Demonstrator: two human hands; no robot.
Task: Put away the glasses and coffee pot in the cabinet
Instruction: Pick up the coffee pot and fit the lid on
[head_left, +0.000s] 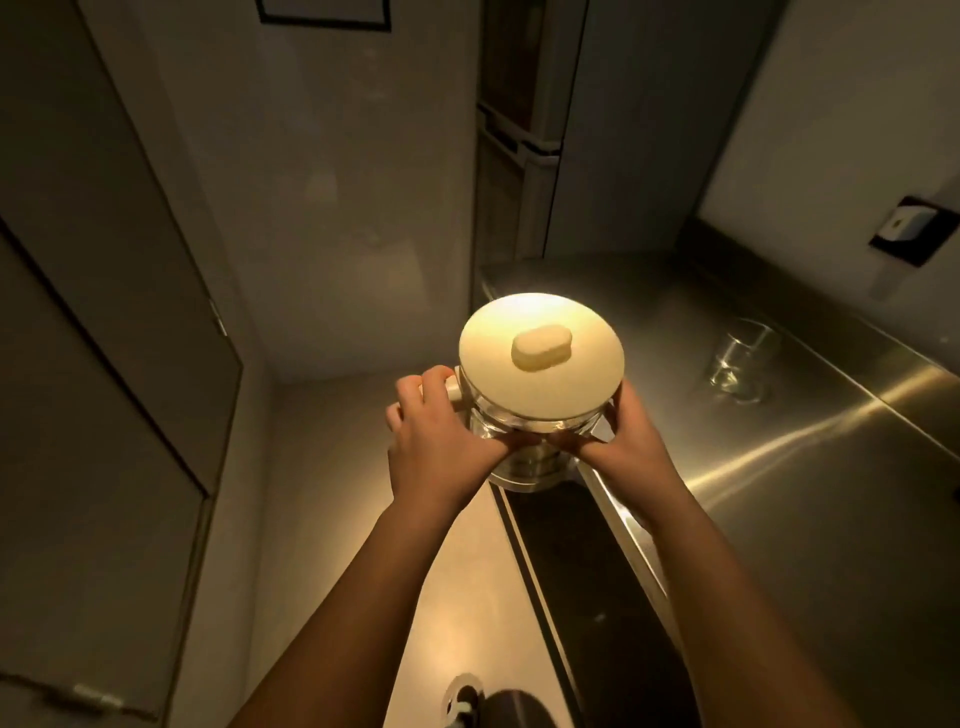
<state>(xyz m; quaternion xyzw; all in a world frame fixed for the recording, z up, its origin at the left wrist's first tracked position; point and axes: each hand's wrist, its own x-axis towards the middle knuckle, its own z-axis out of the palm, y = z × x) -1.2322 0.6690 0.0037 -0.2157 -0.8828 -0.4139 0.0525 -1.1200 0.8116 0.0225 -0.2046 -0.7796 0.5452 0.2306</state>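
The coffee pot (540, 358), clear glass under a cream lid with an oblong knob, is held up in the air beyond the counter's left edge. My left hand (436, 431) grips its cream handle on the left side. My right hand (618, 436) wraps round the glass body on the right. A clear drinking glass (740, 358) stands on the steel counter (831, 493) to the right, apart from both hands. Closed cabinet doors (104, 332) fill the left side.
A tall fridge or cupboard (524, 135) stands at the counter's far end. A wall socket (909, 228) sits on the right wall. Below the pot runs the dark counter front (587, 571) and a narrow floor strip (457, 571), with my foot (467, 701) at the bottom.
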